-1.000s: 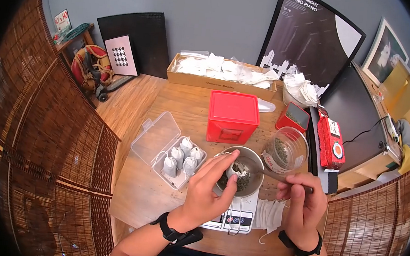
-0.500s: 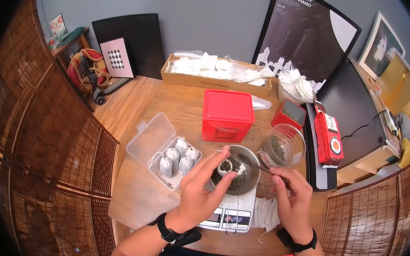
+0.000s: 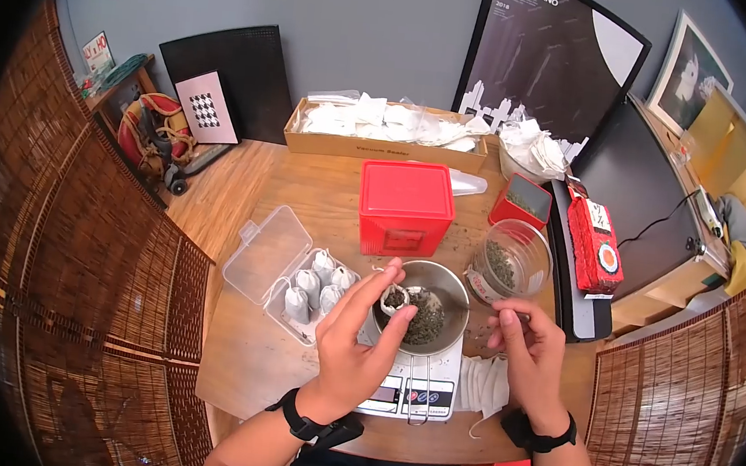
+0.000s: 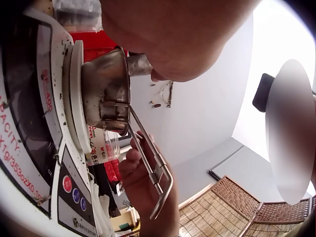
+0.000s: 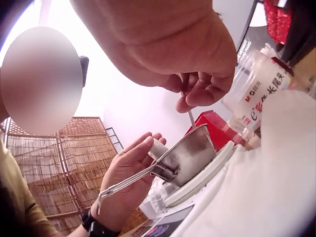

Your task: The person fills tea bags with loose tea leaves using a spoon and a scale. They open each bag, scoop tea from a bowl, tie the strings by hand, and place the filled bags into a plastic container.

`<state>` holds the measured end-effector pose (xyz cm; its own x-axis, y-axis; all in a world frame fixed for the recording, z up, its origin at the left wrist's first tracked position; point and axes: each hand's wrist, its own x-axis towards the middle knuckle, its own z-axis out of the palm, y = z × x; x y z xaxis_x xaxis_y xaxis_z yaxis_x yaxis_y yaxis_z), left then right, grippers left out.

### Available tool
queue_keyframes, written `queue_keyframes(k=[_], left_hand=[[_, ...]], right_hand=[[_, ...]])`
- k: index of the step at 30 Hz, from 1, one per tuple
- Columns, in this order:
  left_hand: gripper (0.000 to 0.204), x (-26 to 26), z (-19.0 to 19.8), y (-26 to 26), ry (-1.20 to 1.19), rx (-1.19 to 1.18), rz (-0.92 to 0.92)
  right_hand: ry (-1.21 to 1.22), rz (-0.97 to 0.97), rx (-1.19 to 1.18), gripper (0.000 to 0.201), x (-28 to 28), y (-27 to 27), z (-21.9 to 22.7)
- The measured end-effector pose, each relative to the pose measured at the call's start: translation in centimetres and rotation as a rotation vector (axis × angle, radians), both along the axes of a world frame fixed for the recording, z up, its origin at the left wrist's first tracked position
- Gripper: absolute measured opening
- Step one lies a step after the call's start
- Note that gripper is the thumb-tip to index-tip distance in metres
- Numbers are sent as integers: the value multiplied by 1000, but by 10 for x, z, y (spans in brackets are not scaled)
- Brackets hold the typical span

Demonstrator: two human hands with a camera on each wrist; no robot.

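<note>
My left hand holds a small white drawstring bag between thumb and fingers, its open mouth facing up at the left rim of a steel cup. Dark dried leaves show inside that mouth. More loose leaves lie in the cup, which stands on a white kitchen scale with its wire handle toward me. To the right of the cup, my right hand pinches the thin handle of a spoon, which reaches down to the cup; its bowl is hidden in the right wrist view.
Filled bags stand in a clear plastic box at left. Behind the cup is a red tin. A clear tub with leaves and a small red tin sit at right. Flat white bags lie beside the scale.
The spoon has come away from the bag's mouth, and my right hand has turned and drawn back. The bag's opening now shows leaves. My head view has shifted slightly.
</note>
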<state>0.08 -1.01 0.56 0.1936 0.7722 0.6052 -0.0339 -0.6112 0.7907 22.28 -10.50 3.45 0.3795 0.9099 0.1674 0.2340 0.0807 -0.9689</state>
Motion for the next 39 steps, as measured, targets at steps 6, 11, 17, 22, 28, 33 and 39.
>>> queue_keyframes(k=[6,11,17,22,28,33,39], left_hand=[[56,1,0,0,-4,-3,-3],[55,0,0,1,-8,3,2],[55,1,1,0,-9,23,-9],[55,0,9,1,85,68,6],[64,0,10,1,178,95,56],[65,0,10,1,186,76,53],[65,-1,6,1,187,72,51]], right_hand=[[339,59,-144,23,-4,4,-12],[493,26,-136,25,2,2,-18],[596,-39,-66,26,11,1,-13],[630,-69,24,26,14,3,5],[607,-42,81,26,3,10,32],[451,-2,92,26,-6,14,40],[196,6,130,24,-16,7,46]])
